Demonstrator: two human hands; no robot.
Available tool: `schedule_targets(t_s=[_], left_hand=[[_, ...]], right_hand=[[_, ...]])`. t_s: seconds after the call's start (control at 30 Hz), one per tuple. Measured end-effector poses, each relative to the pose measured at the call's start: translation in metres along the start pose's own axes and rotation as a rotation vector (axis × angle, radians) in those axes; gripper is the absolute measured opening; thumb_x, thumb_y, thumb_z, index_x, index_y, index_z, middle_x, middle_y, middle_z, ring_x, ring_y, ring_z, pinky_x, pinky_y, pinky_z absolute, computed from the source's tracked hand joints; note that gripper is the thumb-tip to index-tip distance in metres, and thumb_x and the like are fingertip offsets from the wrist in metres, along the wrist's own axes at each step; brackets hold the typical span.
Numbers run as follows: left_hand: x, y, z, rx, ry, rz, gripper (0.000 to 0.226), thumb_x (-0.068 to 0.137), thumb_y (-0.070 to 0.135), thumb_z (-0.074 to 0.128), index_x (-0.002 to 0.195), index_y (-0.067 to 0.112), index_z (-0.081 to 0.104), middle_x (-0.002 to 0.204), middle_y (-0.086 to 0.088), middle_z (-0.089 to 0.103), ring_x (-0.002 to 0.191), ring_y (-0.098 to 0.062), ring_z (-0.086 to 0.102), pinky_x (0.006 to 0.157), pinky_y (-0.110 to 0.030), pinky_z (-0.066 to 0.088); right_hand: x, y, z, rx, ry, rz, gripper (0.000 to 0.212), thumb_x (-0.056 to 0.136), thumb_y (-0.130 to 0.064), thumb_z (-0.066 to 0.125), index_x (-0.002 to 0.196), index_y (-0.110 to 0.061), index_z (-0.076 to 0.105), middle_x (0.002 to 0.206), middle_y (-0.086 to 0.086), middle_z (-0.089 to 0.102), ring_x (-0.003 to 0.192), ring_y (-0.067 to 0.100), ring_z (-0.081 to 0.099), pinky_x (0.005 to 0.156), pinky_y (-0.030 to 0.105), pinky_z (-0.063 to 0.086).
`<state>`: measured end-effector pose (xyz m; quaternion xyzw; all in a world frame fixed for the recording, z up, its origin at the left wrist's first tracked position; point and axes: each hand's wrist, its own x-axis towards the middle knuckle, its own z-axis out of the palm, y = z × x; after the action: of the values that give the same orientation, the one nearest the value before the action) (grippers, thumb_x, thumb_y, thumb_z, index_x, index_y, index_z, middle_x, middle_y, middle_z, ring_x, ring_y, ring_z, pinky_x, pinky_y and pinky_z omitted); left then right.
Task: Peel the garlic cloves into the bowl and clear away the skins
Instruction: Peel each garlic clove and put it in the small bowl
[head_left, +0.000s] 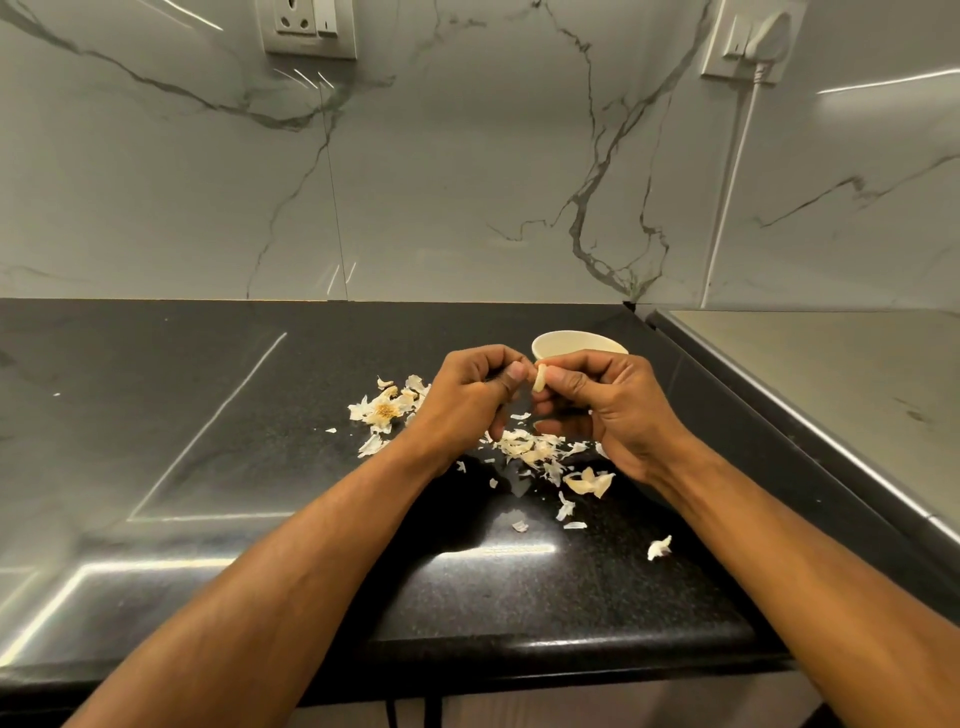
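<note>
Just below the middle of the frame, both hands meet above the dark bench (208, 415), held up off its surface so that loose skin can drop clear of the work. The right hand (597, 410) pinches a pale garlic clove (540, 378) between thumb and forefinger, its other fingers curled under. The left hand (467, 395) is curled too, its thumb tip close against the clove's left side, seemingly picking at the skin; whether it actually grips a flake I cannot tell. The clove stands roughly upright between the two thumbs, at the very tips of the fingers rather than deep in either palm, which leaves its surface free for peeling.

Directly behind the hands, a little to the right, sits the cream bowl (576, 344), partly hidden by the right hand's knuckles; it is near enough that a peeled clove would need only a short reach. What lies inside it is not visible.

Papery skins (524, 447) lie scattered on the bench beneath and in front of the hands, with the spent root end of the bulb (384, 410) just left of the left hand. I judge peeling well advanced, clearing not yet begun.
</note>
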<state>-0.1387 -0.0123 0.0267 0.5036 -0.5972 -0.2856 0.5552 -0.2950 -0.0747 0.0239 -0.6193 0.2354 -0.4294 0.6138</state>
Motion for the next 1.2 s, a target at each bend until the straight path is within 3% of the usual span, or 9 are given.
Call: schedule_targets(t_s=[0.23, 0.7, 0.83, 0.9, 1.0, 1.2], left_hand=[[-0.001, -0.003, -0.004, -0.022, 0.013, 0.022, 0.008, 0.089, 0.016, 0.066, 0.085, 0.011, 0.07, 0.065, 0.0, 0.061, 0.043, -0.011, 0.045, 0.041, -0.018, 0.039], [0.0, -0.003, 0.0, 0.002, 0.055, 0.009, 0.011, 0.094, 0.008, 0.059, 0.09, -0.001, 0.065, 0.063, -0.006, 0.053, 0.04, -0.005, 0.044, 0.041, -0.016, 0.038], [0.003, -0.003, -0.005, 0.076, 0.084, 0.081, 0.003, 0.09, 0.008, 0.065, 0.09, 0.01, 0.067, 0.072, -0.009, 0.06, 0.042, -0.006, 0.046, 0.04, -0.019, 0.041], [0.003, -0.004, -0.008, 0.095, 0.063, 0.138, 0.013, 0.086, 0.008, 0.07, 0.094, 0.017, 0.067, 0.084, -0.014, 0.064, 0.044, -0.006, 0.048, 0.042, -0.02, 0.043], [0.001, -0.005, -0.01, 0.133, 0.007, 0.21, 0.017, 0.084, 0.007, 0.072, 0.1, 0.013, 0.068, 0.088, -0.016, 0.065, 0.048, -0.001, 0.052, 0.046, -0.02, 0.046], [0.003, -0.009, -0.009, 0.246, 0.048, 0.273, 0.015, 0.082, 0.01, 0.074, 0.097, 0.011, 0.072, 0.085, -0.004, 0.07, 0.057, 0.007, 0.055, 0.056, -0.016, 0.044]], right_hand=[[-0.001, 0.001, 0.002, -0.054, 0.025, -0.03, 0.016, 0.075, -0.015, 0.072, 0.088, -0.007, 0.074, 0.071, 0.01, 0.07, 0.064, 0.02, 0.067, 0.058, 0.035, 0.061], [-0.003, 0.001, 0.002, -0.081, -0.03, -0.069, 0.015, 0.077, -0.011, 0.07, 0.09, -0.011, 0.077, 0.072, 0.007, 0.07, 0.068, 0.017, 0.067, 0.06, 0.038, 0.062], [-0.002, -0.001, 0.002, -0.05, 0.012, -0.047, 0.012, 0.078, -0.008, 0.069, 0.089, -0.009, 0.076, 0.07, 0.008, 0.069, 0.063, 0.017, 0.065, 0.055, 0.034, 0.06], [-0.003, -0.002, 0.002, -0.044, 0.015, -0.033, 0.014, 0.073, -0.013, 0.071, 0.085, -0.011, 0.077, 0.07, 0.008, 0.068, 0.062, 0.017, 0.065, 0.055, 0.034, 0.06], [-0.003, -0.002, 0.002, -0.048, -0.009, -0.006, 0.012, 0.07, -0.015, 0.072, 0.08, -0.013, 0.078, 0.069, 0.009, 0.068, 0.063, 0.018, 0.065, 0.056, 0.035, 0.061], [-0.001, 0.0, 0.0, -0.089, -0.025, 0.031, 0.012, 0.074, -0.018, 0.07, 0.08, -0.01, 0.076, 0.071, 0.009, 0.068, 0.065, 0.018, 0.065, 0.054, 0.034, 0.06]])
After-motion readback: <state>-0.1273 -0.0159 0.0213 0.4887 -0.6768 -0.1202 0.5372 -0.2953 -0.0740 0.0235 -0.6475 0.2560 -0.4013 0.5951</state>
